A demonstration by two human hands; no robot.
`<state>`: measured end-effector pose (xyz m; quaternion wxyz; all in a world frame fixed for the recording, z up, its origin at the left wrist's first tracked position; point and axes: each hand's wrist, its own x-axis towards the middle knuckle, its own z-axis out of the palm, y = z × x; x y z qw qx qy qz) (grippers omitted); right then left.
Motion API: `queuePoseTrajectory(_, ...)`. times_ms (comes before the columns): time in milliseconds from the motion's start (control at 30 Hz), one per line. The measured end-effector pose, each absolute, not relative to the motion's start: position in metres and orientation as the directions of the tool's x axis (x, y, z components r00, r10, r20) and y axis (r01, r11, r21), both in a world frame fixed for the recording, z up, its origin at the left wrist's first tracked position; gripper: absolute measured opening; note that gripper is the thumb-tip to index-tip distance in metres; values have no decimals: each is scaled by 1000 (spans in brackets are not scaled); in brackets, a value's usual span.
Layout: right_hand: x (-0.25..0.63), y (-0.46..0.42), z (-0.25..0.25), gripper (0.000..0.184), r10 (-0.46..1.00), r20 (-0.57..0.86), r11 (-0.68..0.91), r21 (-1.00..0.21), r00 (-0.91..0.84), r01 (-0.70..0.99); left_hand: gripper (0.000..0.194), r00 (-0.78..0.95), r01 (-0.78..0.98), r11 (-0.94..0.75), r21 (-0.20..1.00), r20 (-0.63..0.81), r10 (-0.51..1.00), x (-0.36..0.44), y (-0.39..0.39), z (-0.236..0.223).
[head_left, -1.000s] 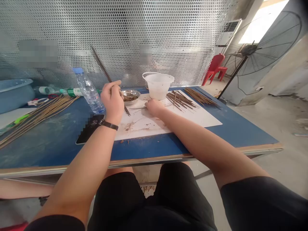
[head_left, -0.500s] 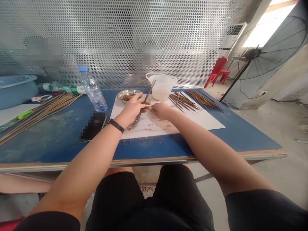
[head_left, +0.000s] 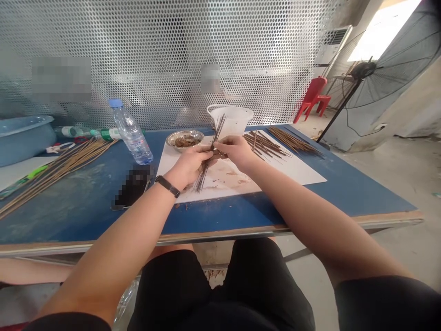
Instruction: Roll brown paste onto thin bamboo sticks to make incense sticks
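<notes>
**A:** The left hand [head_left: 188,168] is gripping a thin bunch of dark sticks [head_left: 216,131] tightly, right above the white sheet [head_left: 285,170]!

**B:** And the right hand [head_left: 234,151] is pinching that same bunch just beside it, fingers closed.

**A:** Nice technique: both hands are working close together, so the sticks are staying gathered.

**B:** Meanwhile, loose sticks [head_left: 265,145] are lying across the sheet's far side, and a steel bowl [head_left: 184,140] is sitting just beyond it.

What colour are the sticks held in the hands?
The sticks look dark brown, clearest in the head view.
</notes>
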<state>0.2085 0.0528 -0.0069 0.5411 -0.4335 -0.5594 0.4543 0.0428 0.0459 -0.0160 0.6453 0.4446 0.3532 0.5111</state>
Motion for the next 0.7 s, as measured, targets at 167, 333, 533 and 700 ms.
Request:
queuePoseTrajectory(167,208,51,-4,24,986,152,146,-985,-63,-89,21,203,-327,106,939,-40,978,43,40,-6)
queuePoseTrajectory(333,210,52,-3,20,983,154,136,-976,-95,-172,20,185,-300,44,953,13,983,39,41,-6)
queuePoseTrajectory(533,210,54,-4,21,981,167,144,-967,-99,-209,18,185,-294,14,956,42,982,36,46,-12)
queuePoseTrajectory(700,208,52,-5,18,982,177,161,-968,-68,-192,16,147,-284,0,959,44,988,37,45,-11)
